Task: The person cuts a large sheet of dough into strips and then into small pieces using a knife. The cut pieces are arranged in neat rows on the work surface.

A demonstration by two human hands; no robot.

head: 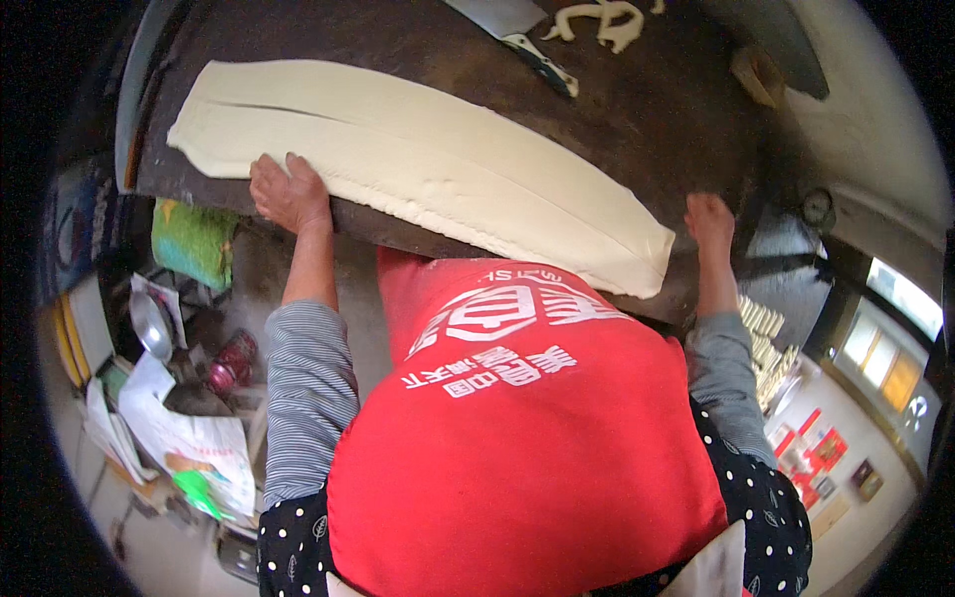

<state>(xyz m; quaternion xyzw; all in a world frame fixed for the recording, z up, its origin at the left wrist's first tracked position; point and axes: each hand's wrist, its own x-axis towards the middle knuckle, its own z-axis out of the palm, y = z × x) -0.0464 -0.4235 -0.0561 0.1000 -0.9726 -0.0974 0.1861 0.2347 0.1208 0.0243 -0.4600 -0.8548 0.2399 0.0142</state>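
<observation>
A long, flattened sheet of pale dough (418, 172) lies across the dark work table (642, 127). A narrow slit or crease runs near its left end, and its near edge is rough. My left hand (292, 194) is at the near edge of the dough, toward the left end, with thumb and fingers apart; the fingertips meet or almost meet the dough. Just past the right end of the sheet, my right hand (710, 218) is apart from it over the table. Its fingers are curled in, slightly blurred, and nothing shows in them.
A cleaver (533, 56) with a riveted handle lies beyond the dough, near some dough scraps (608, 21). A green cloth (195, 242) hangs below the table's left side. A metal bowl (151, 326) sits lower left. Stacked dough sticks (768, 347) are at right.
</observation>
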